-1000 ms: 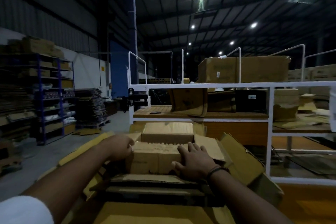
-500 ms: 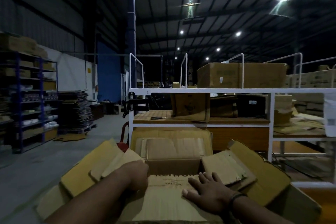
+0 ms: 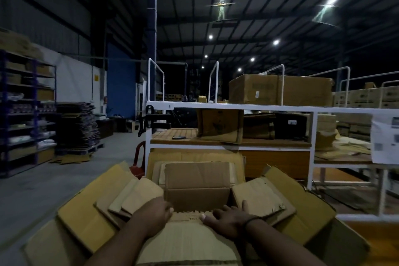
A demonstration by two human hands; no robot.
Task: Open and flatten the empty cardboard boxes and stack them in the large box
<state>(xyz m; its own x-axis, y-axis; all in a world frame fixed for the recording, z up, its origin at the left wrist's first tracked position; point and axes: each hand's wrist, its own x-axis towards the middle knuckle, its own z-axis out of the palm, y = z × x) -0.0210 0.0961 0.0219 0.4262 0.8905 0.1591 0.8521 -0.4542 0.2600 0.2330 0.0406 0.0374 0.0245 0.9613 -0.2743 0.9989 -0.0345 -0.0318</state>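
A small brown cardboard box (image 3: 197, 183) with its flaps spread out lies inside the large open box (image 3: 86, 216) in front of me. My left hand (image 3: 156, 211) is curled over the small box's near left edge. My right hand (image 3: 228, 217) presses flat, fingers spread, on its near panel (image 3: 185, 242). The small box's right flap (image 3: 259, 198) rests on the large box's right flap (image 3: 302, 207). Several flattened pieces (image 3: 129, 198) lie under my left hand's side.
A white metal rack (image 3: 237, 106) with wooden shelves stands just behind the large box and holds cardboard boxes (image 3: 278, 89). A red chair (image 3: 139, 160) peeks out at its left. Blue shelving (image 3: 26, 112) and a pile of flattened cardboard (image 3: 77, 125) stand far left across the concrete floor.
The view has tipped upward and my hands have sunk toward the bottom of the frame. Both hands have pressed the small box lower into the large box, and its flaps have spread wider.
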